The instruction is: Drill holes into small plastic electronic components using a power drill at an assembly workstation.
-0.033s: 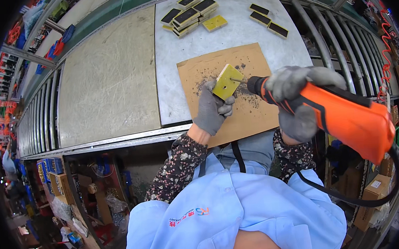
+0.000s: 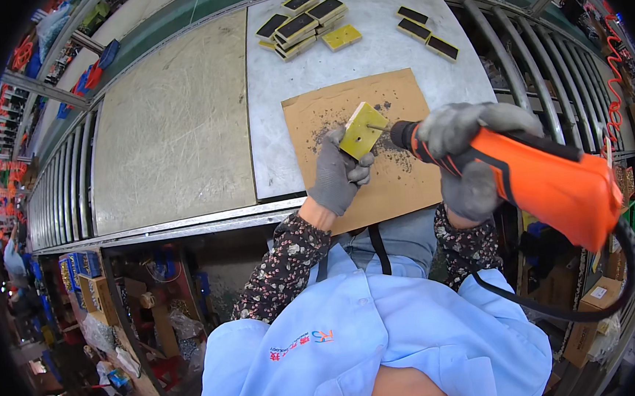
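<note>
Counter: a long grey metal counter [image 2: 180,127] with a dull, scuffed top in flat panels, running well beyond the fingers on the left; bare room there.
Rollers: curved metal rails [image 2: 535,50] edge the counter past the right hand.
Board: a flat brown cardboard sheet [image 2: 405,184] under both hands, speckled with dark grit near the fingertips; its near edge overhangs the counter's front rim.
Tool: an orange and black plastic power tool [image 2: 545,182], bulky and smooth, with a black cord [image 2: 561,313] looping below; its thin metal tip meets the block.
Right hand: the grey knit-gloved right hand [image 2: 461,151], fingers wrapped tight round the tool's neck.
Left hand: the grey knit-gloved left hand [image 2: 338,174], fingers clamped on the block's lower edge.
Block: a small square yellow block [image 2: 362,130], tilted, raised above the cardboard, between both hands.
Spares: yellow and black square blocks [image 2: 305,26] stacked well beyond the fingers at the counter's far edge.
</note>
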`<action>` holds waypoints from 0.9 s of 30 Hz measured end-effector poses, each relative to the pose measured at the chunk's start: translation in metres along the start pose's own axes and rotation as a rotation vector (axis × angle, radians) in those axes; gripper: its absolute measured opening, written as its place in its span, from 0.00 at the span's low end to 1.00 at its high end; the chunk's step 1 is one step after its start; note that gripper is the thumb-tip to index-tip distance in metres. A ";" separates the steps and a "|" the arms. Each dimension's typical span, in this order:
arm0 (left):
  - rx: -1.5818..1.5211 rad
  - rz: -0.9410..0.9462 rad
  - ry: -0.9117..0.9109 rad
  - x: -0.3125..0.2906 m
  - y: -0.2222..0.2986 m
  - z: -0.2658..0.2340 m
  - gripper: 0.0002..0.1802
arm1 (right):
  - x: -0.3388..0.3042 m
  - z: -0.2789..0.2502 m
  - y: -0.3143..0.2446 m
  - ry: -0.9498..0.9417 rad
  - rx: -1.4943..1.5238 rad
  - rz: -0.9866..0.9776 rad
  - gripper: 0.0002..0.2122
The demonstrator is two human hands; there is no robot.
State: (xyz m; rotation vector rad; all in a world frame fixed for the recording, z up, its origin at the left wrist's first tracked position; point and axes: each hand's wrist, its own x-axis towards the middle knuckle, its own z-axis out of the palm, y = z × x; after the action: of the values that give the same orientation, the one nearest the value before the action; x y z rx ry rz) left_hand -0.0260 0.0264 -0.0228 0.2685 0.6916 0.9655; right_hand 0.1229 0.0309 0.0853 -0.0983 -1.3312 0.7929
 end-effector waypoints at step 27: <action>0.660 0.211 0.240 0.002 0.015 -0.011 0.21 | 0.013 -0.020 -0.049 0.093 -0.135 -0.180 0.24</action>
State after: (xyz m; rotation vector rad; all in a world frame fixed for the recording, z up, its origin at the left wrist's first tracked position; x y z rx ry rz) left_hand -0.0422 0.0349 -0.0243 0.8277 1.2153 0.9533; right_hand 0.1633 0.0092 0.1147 -0.1188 -1.2848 0.5403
